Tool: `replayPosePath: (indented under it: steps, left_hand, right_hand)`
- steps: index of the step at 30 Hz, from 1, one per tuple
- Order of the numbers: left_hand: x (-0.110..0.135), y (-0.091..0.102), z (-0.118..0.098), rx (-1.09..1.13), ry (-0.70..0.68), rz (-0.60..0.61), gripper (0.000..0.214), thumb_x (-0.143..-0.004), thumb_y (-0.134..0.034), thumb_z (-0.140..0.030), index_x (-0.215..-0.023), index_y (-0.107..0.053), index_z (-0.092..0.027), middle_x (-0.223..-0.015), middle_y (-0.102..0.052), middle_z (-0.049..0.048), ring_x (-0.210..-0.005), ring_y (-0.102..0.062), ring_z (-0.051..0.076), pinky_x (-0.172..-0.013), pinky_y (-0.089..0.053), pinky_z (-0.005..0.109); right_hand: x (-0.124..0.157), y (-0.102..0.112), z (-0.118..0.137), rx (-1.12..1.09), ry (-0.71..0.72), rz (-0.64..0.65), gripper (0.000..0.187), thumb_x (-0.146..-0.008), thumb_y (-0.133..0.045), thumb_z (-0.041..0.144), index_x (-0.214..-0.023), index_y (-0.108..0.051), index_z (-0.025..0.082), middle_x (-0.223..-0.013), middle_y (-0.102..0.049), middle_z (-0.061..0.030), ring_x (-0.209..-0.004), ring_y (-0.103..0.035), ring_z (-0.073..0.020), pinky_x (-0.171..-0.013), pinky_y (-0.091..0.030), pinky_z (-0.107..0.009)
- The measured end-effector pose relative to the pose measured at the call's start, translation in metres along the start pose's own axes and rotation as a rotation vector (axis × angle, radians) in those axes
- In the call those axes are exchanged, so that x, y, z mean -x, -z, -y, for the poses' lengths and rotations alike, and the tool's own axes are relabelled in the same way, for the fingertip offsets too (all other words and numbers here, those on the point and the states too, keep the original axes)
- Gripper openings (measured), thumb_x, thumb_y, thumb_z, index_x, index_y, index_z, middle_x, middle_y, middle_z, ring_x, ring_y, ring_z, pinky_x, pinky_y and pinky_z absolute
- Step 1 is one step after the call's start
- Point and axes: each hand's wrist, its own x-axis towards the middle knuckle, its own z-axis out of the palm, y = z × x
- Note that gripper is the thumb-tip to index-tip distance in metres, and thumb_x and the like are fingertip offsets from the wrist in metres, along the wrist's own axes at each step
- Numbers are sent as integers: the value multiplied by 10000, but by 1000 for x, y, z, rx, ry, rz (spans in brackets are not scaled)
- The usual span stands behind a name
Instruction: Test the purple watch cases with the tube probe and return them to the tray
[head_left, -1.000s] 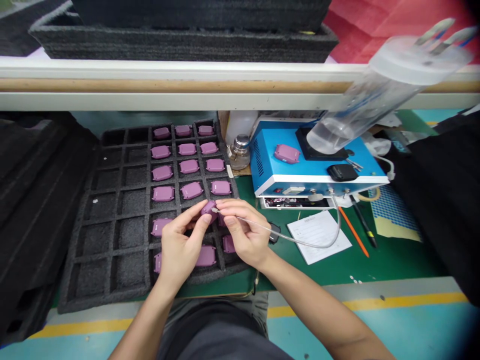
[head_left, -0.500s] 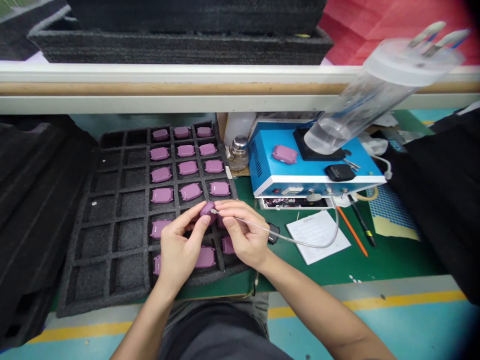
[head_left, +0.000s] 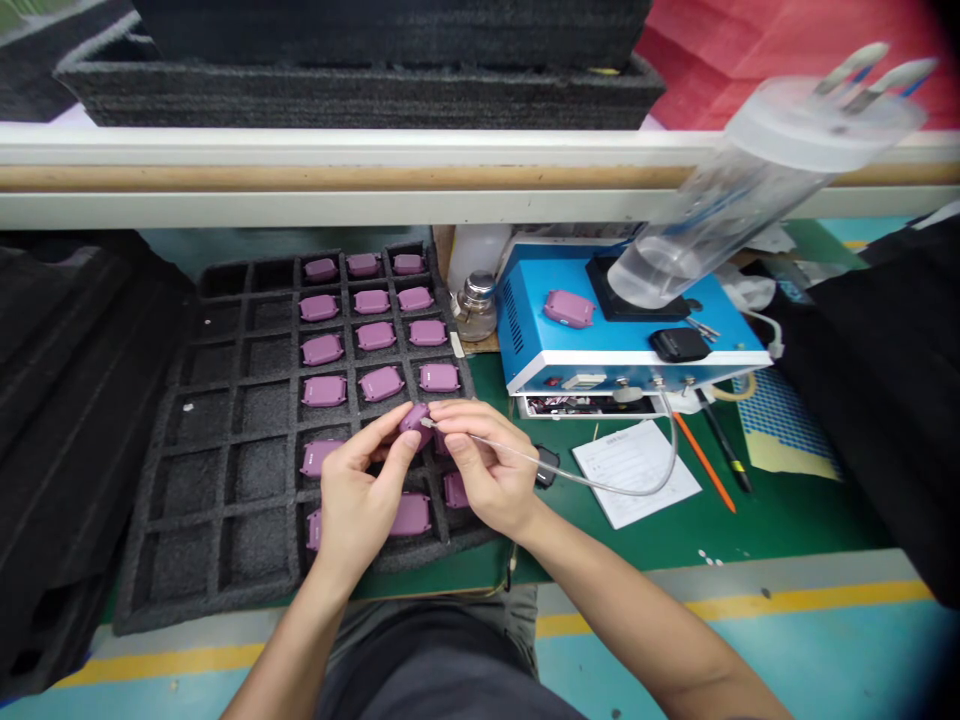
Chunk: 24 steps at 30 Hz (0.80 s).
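Purple plastic case (head_left: pixel 415 420) sits between our hands, lifted above the lower right part of the black foam tray (head_left: pixel 187 480), toward the front edge of the counter. Our left hand (head_left: pixel 360 490) pinches it between thumb and forefinger, clamped on its near end. Our right hand (head_left: pixel 487 470) is closed on a thin clear tube (head_left: pixel 592 486), holding its metal tip against the case's side. The tube curves away to the right across the green mat (head_left: pixel 780 525), passes a small black connector (head_left: pixel 547 465), and rises to a blue bench unit (head_left: pixel 570 345).

Matching purple cases (head_left: pixel 381 383) lie in rows in the tray's compartments, some just under our hands. On top of the blue unit are another purple case (head_left: pixel 568 308), a black case (head_left: pixel 679 345), and a clear plastic cylinder (head_left: pixel 712 220) that leans across the view, close to the camera. A glass dispenser bottle (head_left: pixel 475 310) stands just left of the unit, at the back of the counter. In front of the unit lie a sheet of white paper (head_left: pixel 636 472), an orange pen (head_left: pixel 705 475) and a black pen (head_left: pixel 724 455).
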Motion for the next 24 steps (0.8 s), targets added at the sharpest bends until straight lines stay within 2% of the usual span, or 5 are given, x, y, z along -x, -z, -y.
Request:
replayPosePath:
  steps: [8, 14, 17, 20, 24]
  left_hand:
    - [10, -7, -8, -6, -66, -7, 310, -986, -659, -310, -1224, -793, -164, -1215, -820, 88, -1071, -789, 236, -955, -622, 327]
    - [40, 87, -18, -427, -199, -121, 316, -1072, -431, -270, -1150, -726, -187, -1100, -770, 82, -1046, -684, 225, -968, -510, 359]
    - [68, 125, -7, -757, -178, 5, 284, -999, -424, -202, -914, -695, -196, -882, -706, 75, -873, -605, 243, -851, -459, 403]
    - [90, 128, 14, -994, -180, 117, 238, -938, -474, -183, -906, -710, -187, -925, -710, 103, -907, -607, 276, -845, -441, 445]
    - [103, 112, 41, -1018, -217, -48, 378, -1018, -478, -241, -1333, -668, -156, -1281, -704, 173, -1237, -609, 314, -1006, -466, 473]
  right_hand:
    - [14, 7, 7, 53, -17, -6, 118, -1000, -643, 231, -981, -759, 241, -991, -831, -68, -985, -813, -237, -885, -682, -443]
    - [27, 3, 8, 25, -182, -156, 151, -979, -690, 346, -941, -727, 205, -967, -785, -72, -954, -811, -272, -861, -701, -529]
    - [31, 1, 10, 51, -219, -115, 180, -969, -689, 387, -929, -724, 214, -974, -783, -71, -951, -813, -274, -872, -705, -540]
    - [35, -1, 12, 99, -239, -124, 199, -952, -704, 419, -893, -740, 232, -952, -785, -62, -880, -809, -273, -886, -696, -573]
    - [38, -5, 14, 104, -281, -145, 251, -922, -747, 455, -865, -756, 210, -935, -778, -70, -791, -775, -253, -896, -679, -610]
